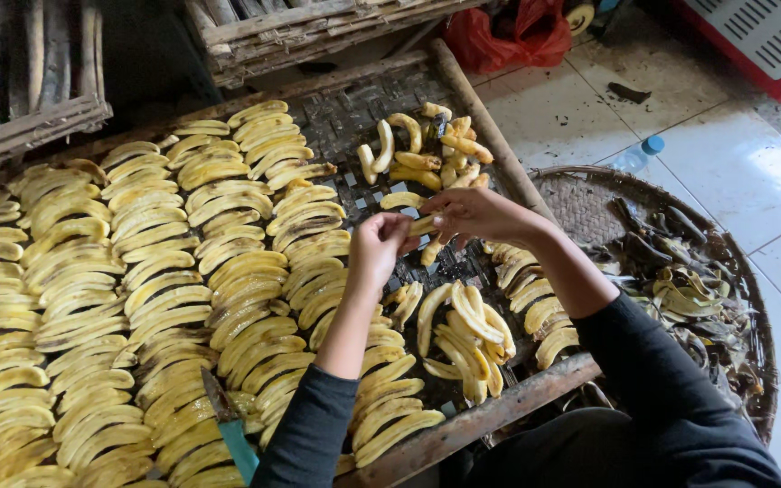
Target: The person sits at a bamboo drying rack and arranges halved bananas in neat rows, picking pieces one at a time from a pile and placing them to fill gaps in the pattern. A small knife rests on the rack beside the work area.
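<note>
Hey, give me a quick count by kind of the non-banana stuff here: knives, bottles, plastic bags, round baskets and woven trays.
Knife with teal handle: 1
Clear bottle with blue cap: 1
Red plastic bag: 1
Round woven basket of peels: 1
Woven drying tray under the banana slices: 1
Total: 5

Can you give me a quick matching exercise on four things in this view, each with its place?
Things:
1. knife
2. round basket of peels
3. red bag
4. banana piece

Places:
A. top of the view, on the floor
B. between both hands
C. right of the tray
D. lying on the slices, bottom of the view

Pairs: 1-D, 2-C, 3-A, 4-B
</note>
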### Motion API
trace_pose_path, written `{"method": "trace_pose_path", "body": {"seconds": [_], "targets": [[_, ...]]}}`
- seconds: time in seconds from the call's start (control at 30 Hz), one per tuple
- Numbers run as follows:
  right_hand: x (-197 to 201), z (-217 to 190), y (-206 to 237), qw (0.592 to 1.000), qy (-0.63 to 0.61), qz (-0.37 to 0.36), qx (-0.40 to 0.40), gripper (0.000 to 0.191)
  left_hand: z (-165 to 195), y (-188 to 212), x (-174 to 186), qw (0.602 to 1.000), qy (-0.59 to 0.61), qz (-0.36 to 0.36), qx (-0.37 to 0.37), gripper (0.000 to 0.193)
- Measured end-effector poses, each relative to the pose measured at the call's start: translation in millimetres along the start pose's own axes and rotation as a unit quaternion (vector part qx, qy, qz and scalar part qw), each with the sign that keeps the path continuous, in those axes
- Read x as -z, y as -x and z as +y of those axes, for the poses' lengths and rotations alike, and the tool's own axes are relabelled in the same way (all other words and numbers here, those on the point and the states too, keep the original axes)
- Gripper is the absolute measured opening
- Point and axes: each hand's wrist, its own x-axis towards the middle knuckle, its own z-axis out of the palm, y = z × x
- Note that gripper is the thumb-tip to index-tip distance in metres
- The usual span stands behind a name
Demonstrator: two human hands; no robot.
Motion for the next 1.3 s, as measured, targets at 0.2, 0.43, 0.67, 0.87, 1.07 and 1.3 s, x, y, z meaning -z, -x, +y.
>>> {"method": "trace_pose_path", "body": {"seconds": [0.2, 0.43, 0.67, 0.87, 1.07, 1.3], "targets": [[49, 41, 3, 0.993, 0.052, 0.092, -0.054, 0.025, 18, 19, -47, 0.97, -0.214, 0.048, -0.108, 0.023], [98, 112, 29, 0.957, 0.233, 0.138, -0.108, 0.026, 13, 31, -60, 0.831, -0.54, 0.035, -0.131, 0.048], [99, 110, 33, 0.975, 0.113, 0.145, -0.127, 0.022, -5, 7, -65, 0.79, -0.598, 0.02, -0.132, 0.044], [102, 88, 46, 0.941, 0.286, 0.178, -0.03, 0.02, -22, -4, -49, 0.824, -0.547, 0.022, -0.149, 0.019], [94, 95, 30, 0.884, 0.448, 0.105, 0.084, 0.015, -30, -11, -31, 0.921, -0.387, 0.017, -0.036, 0.027], [71, 90, 18, 0.933, 0.348, 0.075, 0.045, 0.022, -46, -13, -12, 0.99, -0.034, -0.082, 0.114, 0.023]]}}
